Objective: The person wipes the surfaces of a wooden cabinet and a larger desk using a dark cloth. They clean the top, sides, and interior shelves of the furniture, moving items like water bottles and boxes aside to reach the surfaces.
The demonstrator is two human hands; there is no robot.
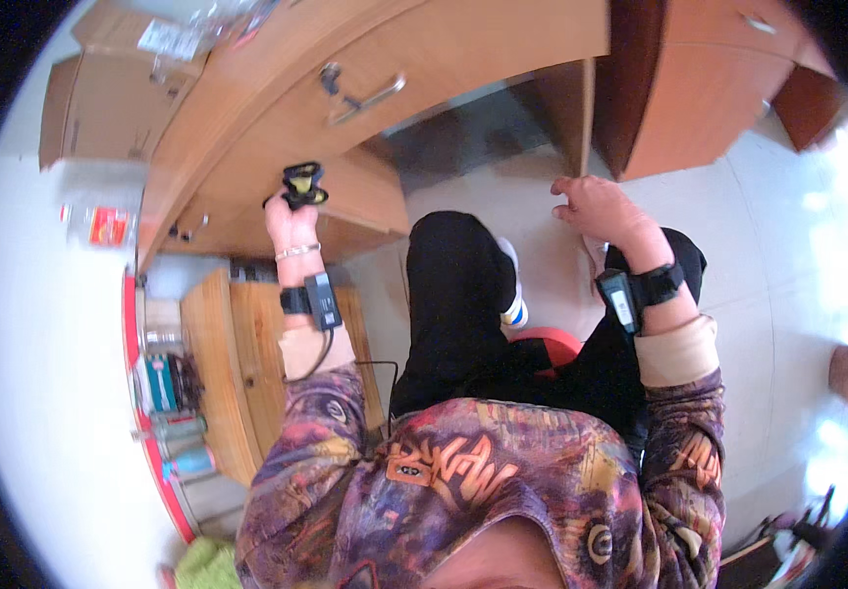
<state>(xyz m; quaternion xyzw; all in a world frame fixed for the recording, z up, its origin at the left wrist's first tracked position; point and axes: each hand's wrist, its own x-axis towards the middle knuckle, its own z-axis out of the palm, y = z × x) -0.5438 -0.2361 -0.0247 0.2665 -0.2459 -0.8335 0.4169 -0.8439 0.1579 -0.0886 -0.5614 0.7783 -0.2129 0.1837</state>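
Note:
My left hand (291, 221) is closed around a small black-and-yellow object (303, 184), whose exact kind I cannot tell. It is raised in front of the wooden desk's cabinet door (240, 199), left of my knees. Above my right knee is my right hand (601, 210), with thumb and forefinger apart and nothing visible between them. Its fingers are close to the lower end of the desk's side panel (586, 118); whether they touch is unclear. Each wrist wears a strapped black device.
A drawer front (424, 66) with a metal handle (369, 99) and hanging keys (330, 77) faces me. A cardboard box (104, 107) sits at upper left. Beside my left arm stands a wooden cabinet (269, 353). An orange-brown cabinet (711, 96) is at upper right.

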